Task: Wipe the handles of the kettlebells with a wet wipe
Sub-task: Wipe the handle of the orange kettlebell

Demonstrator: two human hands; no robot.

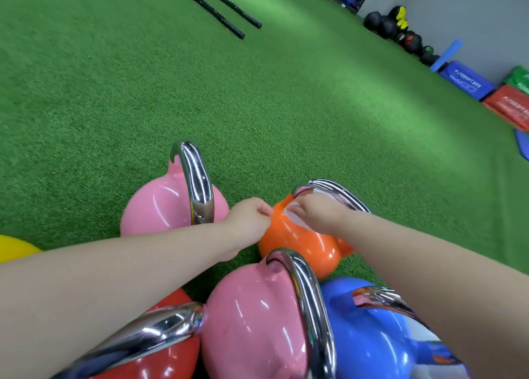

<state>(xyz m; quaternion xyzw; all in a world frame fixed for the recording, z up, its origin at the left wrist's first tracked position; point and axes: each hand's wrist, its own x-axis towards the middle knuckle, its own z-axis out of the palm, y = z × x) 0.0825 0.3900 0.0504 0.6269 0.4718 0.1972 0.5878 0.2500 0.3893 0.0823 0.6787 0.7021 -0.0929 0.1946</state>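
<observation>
An orange kettlebell with a chrome handle stands on the green turf in the middle of the view. My right hand grips the left end of that handle through a white wet wipe, which shows below my fingers. My left hand is curled into a fist beside the orange body, knuckles against it, with nothing seen in it. Around it stand other kettlebells with chrome handles: a pink one to the left, a nearer pink one, a blue one and a red one.
A yellow object shows at the left edge. Two black battle ropes lie on the turf far ahead. Along the right wall sit black medicine balls, a blue plyo box and a red one.
</observation>
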